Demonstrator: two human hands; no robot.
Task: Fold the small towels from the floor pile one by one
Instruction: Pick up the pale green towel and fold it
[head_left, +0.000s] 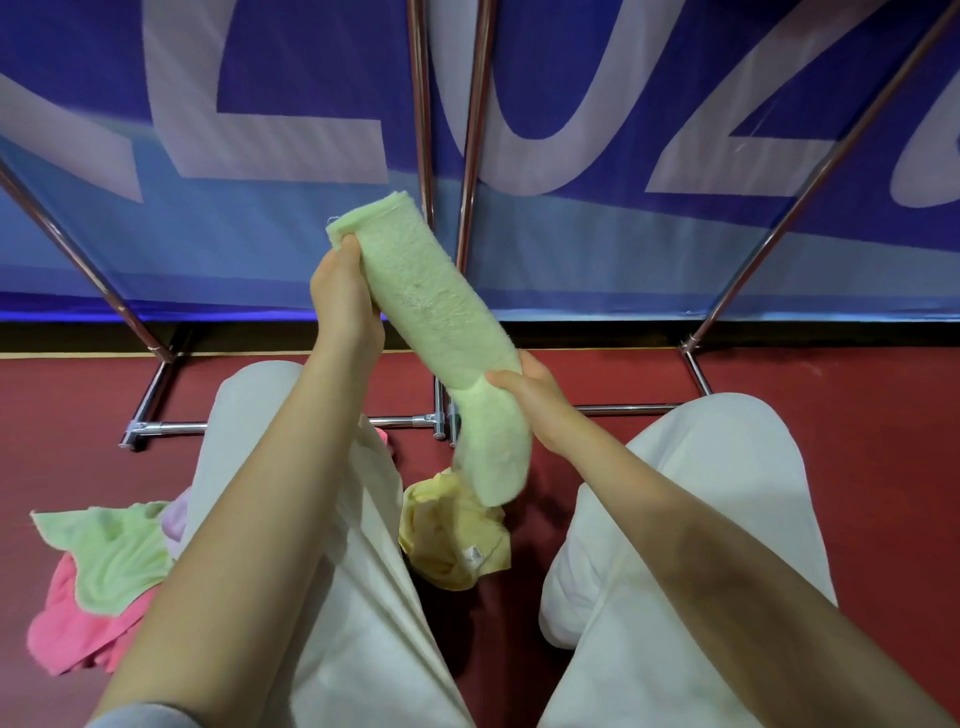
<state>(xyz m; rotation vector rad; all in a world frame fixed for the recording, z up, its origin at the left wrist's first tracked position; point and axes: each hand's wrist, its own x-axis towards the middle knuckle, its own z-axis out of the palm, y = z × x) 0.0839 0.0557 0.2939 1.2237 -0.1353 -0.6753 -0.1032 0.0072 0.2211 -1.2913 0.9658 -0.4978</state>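
We hold one pale green terry towel (439, 306), folded into a long narrow strip, up in the air in front of us, above our knees. Its long axis runs diagonally, from a far-left upper end down to a near-right lower end. Our left hand (345, 301) grips the upper end, thumb pressed on the near face close to the corner and the other fingers hidden behind the cloth. Our right hand (530, 389) pinches the strip partway down, thumb laid across the front and fingers curled round the back; below that grip the tail of the towel hangs loose toward the floor, slightly blurred.

On the dark red floor (857, 441) we count four more towels. A crumpled yellow towel (452, 540) with a small white label lies between our legs, just beneath the hanging tail. To the near left, a second pale green towel (111, 551) lies spread over a pink towel (78, 634), with a bit of a lilac towel (174, 519) showing beside our left leg.

Our two legs are in cream trousers (691, 519). Beyond them stands a blue banner with large white letters (260, 130) on a chrome tube frame (171, 427).
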